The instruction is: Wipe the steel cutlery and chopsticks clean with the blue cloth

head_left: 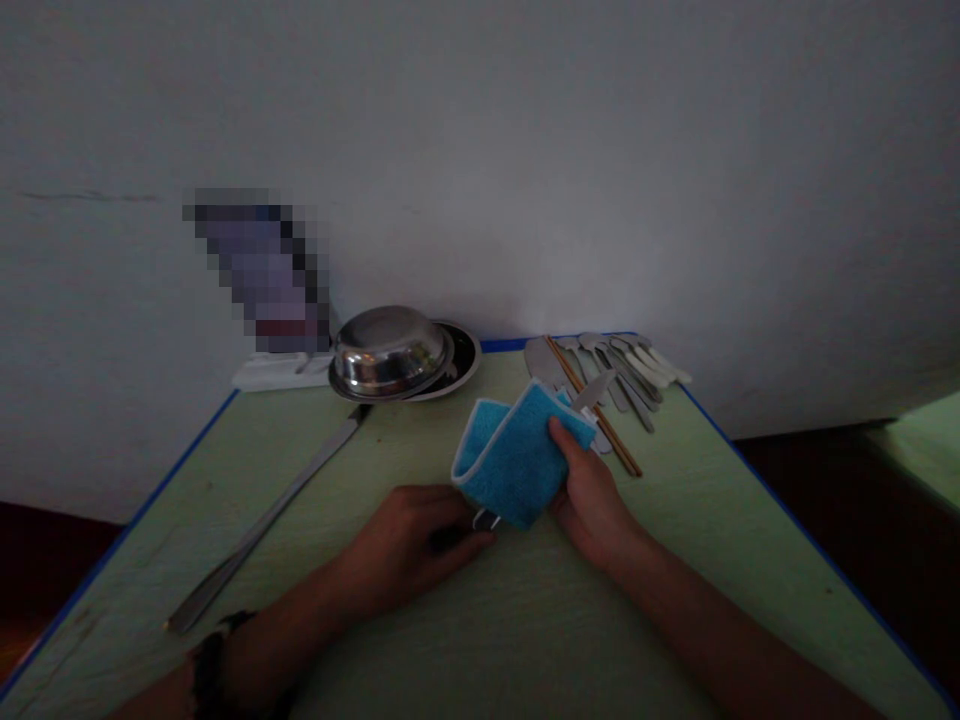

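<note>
A blue cloth (517, 455) with a pale edge is folded over the middle of what looks like a knife (596, 388). The pointed metal blade sticks out at the cloth's upper right, while a dark, metal-rimmed end shows at the lower left. My right hand (589, 495) is closed on the cloth, thumb on top, pressing it around the knife. At the lower end, my left hand (427, 535) pinches the knife's handle between thumb and fingers. The cloth hides most of the knife's length.
Behind the cloth lie chopsticks (596, 410), several metal spoons (611, 365) and white spoons (652, 365). A steel bowl (394, 350) rests upside down on a plate (465, 365) by the wall. Long metal tongs (262, 525) lie at left, near a blurred upright object (262, 265).
</note>
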`<move>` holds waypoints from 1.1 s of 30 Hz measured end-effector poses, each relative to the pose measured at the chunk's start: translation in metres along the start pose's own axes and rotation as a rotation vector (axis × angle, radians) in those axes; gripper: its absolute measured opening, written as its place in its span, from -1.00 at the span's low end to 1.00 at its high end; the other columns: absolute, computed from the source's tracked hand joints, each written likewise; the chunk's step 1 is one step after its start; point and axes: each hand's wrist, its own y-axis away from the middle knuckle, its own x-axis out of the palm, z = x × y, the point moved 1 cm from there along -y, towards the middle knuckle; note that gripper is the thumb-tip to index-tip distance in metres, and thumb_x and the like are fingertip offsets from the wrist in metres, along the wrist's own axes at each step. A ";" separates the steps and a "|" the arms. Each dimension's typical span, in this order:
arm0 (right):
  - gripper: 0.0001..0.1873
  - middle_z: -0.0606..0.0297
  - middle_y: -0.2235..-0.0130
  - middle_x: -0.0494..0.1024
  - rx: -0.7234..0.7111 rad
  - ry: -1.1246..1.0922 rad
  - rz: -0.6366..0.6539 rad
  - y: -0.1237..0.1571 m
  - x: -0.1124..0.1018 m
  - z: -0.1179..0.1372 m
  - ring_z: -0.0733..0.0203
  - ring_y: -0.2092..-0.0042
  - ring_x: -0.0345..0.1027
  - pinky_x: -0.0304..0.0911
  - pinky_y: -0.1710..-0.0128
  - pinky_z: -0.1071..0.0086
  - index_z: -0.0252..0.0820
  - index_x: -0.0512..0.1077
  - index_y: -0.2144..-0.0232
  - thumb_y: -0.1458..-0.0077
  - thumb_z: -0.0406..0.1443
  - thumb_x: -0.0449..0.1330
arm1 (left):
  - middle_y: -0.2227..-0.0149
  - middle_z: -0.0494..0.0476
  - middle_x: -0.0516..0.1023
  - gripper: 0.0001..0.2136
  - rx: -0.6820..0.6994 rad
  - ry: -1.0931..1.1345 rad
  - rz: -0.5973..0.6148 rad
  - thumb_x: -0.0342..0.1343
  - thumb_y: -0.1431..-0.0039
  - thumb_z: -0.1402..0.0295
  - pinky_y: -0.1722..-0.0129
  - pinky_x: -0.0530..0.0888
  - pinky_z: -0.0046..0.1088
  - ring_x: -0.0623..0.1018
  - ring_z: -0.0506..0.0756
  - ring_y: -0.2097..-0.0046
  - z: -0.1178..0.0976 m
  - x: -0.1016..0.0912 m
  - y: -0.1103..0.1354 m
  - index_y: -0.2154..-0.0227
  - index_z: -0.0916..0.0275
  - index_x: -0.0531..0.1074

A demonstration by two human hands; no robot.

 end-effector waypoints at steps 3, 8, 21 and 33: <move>-0.60 0.28 0.14 0.56 -0.005 0.008 0.014 0.001 0.000 0.000 0.12 0.09 0.42 0.30 0.03 0.15 -0.10 0.38 0.14 0.05 -0.12 0.22 | 0.49 0.05 0.48 -0.81 -0.005 0.015 0.013 -0.01 -0.21 0.31 0.45 0.30 -0.53 0.45 -0.01 0.45 -0.001 0.000 0.000 0.42 0.29 0.43; -0.55 0.31 0.06 0.52 -0.053 0.054 0.098 0.002 -0.001 -0.001 0.17 0.06 0.40 0.27 -0.02 0.23 -0.10 0.37 0.12 0.10 -0.14 0.28 | 0.48 0.03 0.48 -0.84 0.000 0.027 0.014 0.00 -0.20 0.33 0.44 0.28 -0.53 0.44 -0.02 0.45 -0.001 0.000 0.000 0.39 0.28 0.43; -0.63 0.33 0.21 0.58 -0.235 -0.170 -0.187 -0.015 -0.007 0.034 0.23 0.28 0.47 0.41 0.29 0.32 -0.11 0.43 0.23 0.02 -0.02 0.16 | 0.63 -0.08 0.17 -0.69 0.106 0.105 0.125 -0.03 -0.17 0.34 0.48 0.18 -0.52 0.27 -0.07 0.53 -0.005 -0.009 0.003 0.67 0.28 0.20; -0.49 0.27 0.22 0.56 -0.301 0.247 -0.050 0.002 -0.004 -0.006 0.14 0.13 0.40 0.30 0.15 0.29 -0.10 0.41 0.15 0.09 0.06 0.14 | 0.58 -0.06 0.37 -0.75 -0.090 0.451 0.135 0.08 -0.15 0.26 0.51 0.25 -0.62 0.36 -0.07 0.51 0.003 -0.007 0.000 0.55 0.31 0.42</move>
